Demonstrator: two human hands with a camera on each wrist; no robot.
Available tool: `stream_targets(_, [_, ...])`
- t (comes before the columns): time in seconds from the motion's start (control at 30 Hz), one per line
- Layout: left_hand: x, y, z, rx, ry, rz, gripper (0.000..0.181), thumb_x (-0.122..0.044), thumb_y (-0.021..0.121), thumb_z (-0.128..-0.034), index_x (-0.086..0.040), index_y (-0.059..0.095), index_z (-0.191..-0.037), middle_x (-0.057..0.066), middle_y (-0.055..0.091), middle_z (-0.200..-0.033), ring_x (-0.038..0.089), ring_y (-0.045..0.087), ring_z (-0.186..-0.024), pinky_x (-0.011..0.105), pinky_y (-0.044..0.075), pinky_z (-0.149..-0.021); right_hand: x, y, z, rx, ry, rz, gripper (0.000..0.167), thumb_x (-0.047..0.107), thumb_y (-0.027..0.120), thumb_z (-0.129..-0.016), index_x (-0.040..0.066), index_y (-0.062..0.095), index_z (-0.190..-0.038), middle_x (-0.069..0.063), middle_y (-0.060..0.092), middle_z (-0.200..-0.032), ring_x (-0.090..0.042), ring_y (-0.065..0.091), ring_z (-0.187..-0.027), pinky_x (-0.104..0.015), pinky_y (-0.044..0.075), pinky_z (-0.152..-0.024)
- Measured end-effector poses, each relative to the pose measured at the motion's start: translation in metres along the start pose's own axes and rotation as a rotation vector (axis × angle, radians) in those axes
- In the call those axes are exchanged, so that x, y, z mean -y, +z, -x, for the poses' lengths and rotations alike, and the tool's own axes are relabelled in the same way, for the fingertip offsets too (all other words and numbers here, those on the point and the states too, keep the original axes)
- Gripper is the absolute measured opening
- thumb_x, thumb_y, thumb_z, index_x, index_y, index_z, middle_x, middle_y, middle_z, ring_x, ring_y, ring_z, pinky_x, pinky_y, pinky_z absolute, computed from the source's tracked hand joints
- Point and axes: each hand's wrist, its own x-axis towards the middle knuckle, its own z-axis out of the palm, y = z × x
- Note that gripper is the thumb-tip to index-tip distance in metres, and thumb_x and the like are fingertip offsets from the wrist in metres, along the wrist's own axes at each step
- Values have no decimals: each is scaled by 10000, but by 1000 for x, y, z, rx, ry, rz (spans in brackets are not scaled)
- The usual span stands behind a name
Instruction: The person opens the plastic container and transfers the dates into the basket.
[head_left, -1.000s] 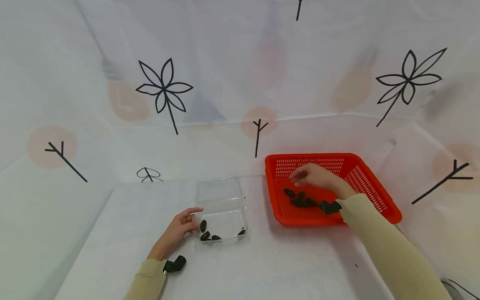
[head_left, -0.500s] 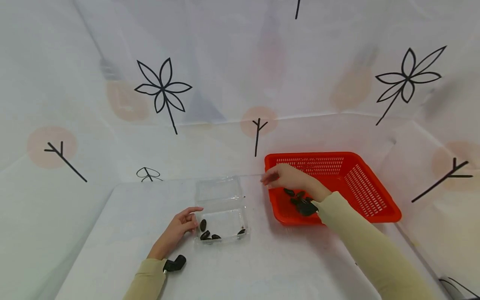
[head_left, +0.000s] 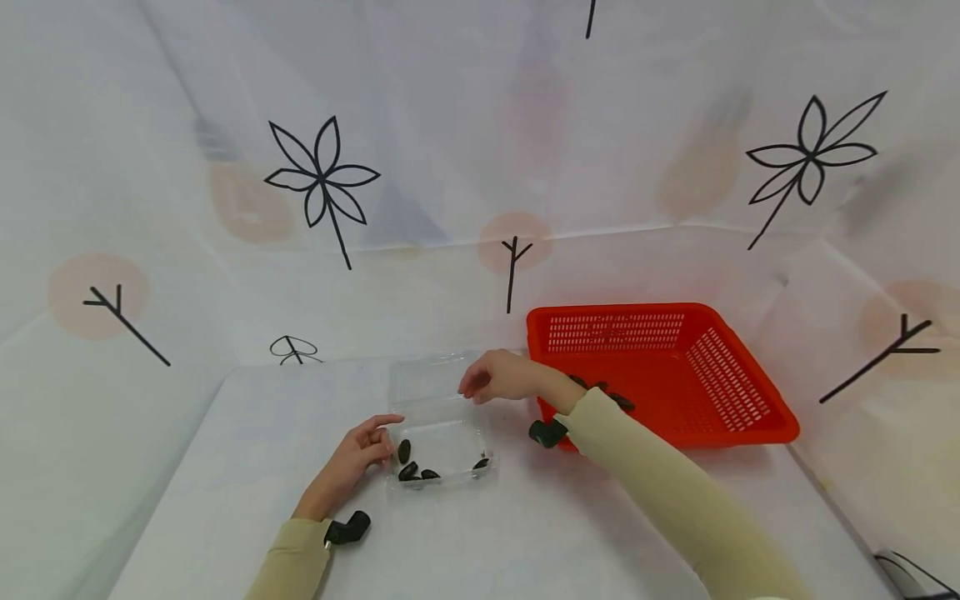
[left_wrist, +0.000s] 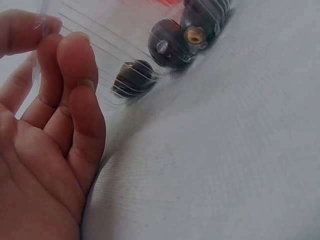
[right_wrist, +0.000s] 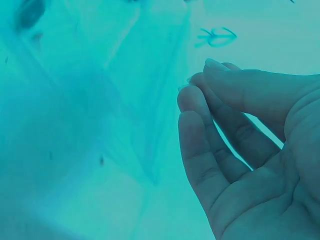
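Right, layout first: clear plastic box [head_left: 450,450] sits on the white table [head_left: 247,475], hinged lid [head_left: 422,380] folded open toward the patterned cloth [head_left: 450,150] behind. Dark oval pieces [head_left: 404,451] lie in the box: one by the left wall, a cluster at the near-left corner, one near-right. Red basket [head_left: 660,387] stands to its right with more dark pieces [head_left: 622,402], partly hidden by the right wrist and sleeve [head_left: 660,475], which cross its near-left corner. Black wrist camera [head_left: 547,432] juts out in front there too. Grip: right hand [head_left: 495,377] is over the lid's right edge, fingers loosely bent, thumb near the fingertips, narrow gap, I see nothing in it. Can't tell if it touches the lid. Left hand [head_left: 358,457] has fingers bent at the box's left wall, index along the rim; can't tell whether they pinch it.
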Motion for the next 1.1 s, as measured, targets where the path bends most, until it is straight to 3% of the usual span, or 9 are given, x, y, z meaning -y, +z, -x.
stream_targets(0.2, [0,0,-1,-10,-29,-3,476,-77,607,-968,-14,479,-1423,21,528,-820,132,542,-715,253,465,-695,8,29,-25,58,-14,56,238,38,683,-924,48,730,-1157,-82,709,-1081,-139,619,-931,-279,512,-851])
stream_targets(0.37, [1,-1,0,-4,0,-8,473,-38,592,-966,27,464,-1416,11,527,-806,125,543,-705,254,463,-686,11,55,-47,119,-25,88,249,41,681,-918,55,737,-1160,-36,714,-1089,-91,626,-932,-251,498,-847])
stream_targets(0.57, [2,-1,-1,-8,11,-9,461,-30,598,-963,17,480,-1405,12,524,-805,115,540,-704,249,457,-682,15,81,-62,183,-36,75,374,-13,689,-864,64,706,-1230,-12,696,-1158,-39,643,-948,-222,474,-872])
stream_targets(0.83, [2,-2,-1,-7,10,-2,476,-39,608,-958,24,472,-1409,23,523,-821,116,536,-714,252,460,-684,21,90,-67,300,-88,79,349,-27,692,-853,35,712,-1195,8,711,-1078,-43,632,-937,-194,469,-846])
stream_targets(1.1, [1,-1,-2,-9,-16,0,491,-34,609,-955,21,460,-1420,24,519,-822,114,537,-705,251,458,-679,23,97,-65,352,-28,73,276,40,734,-848,83,736,-1120,79,673,-894,-27,601,-846,-207,466,-800])
